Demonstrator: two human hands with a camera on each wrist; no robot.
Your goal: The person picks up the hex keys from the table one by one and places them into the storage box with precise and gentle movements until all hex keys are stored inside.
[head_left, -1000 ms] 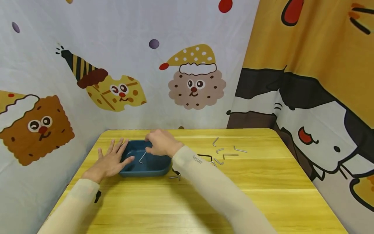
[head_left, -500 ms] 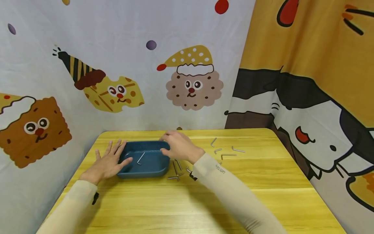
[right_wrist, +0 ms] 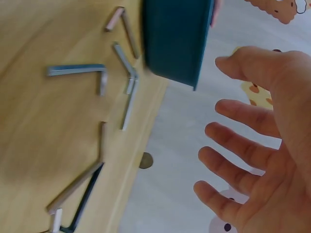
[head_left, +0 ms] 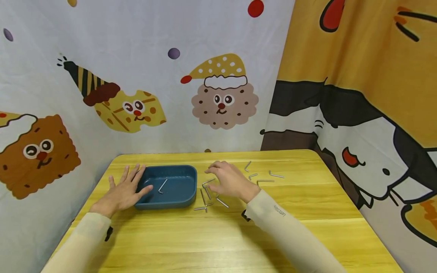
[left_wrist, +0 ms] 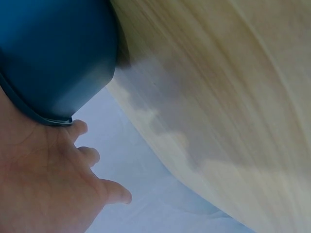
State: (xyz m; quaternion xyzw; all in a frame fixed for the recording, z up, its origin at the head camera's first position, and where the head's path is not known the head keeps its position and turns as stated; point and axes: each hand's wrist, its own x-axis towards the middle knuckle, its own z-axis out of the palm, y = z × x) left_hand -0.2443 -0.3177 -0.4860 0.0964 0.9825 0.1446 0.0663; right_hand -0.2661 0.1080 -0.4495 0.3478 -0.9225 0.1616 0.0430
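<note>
A blue rectangular tray [head_left: 167,206] lies on the wooden table, with one silver hex key [head_left: 162,186] inside. My left hand [head_left: 119,195] rests at its left rim, fingers spread and straight; the left wrist view shows the palm against the tray wall [left_wrist: 73,63]. To the right of the tray, my right hand [head_left: 233,182] hovers over loose hex keys, fingers relaxed and apart, holding nothing. Several L-shaped keys, including one hex key [head_left: 222,201] just below the thumb, lie beneath and beside it. A dark hex key [right_wrist: 87,199] shows in the right wrist view.
Farther right on the table [head_left: 273,235] lie several more hex keys, such as a long hex key [head_left: 265,181] and another hex key [head_left: 276,174]. A cartoon-printed curtain [head_left: 136,57] hangs close behind the table's back edge and along its sides.
My right hand has moved rightward from above the tray to over the loose hex keys, uncovering the tray's right side. My left hand stays at the tray's left rim.
</note>
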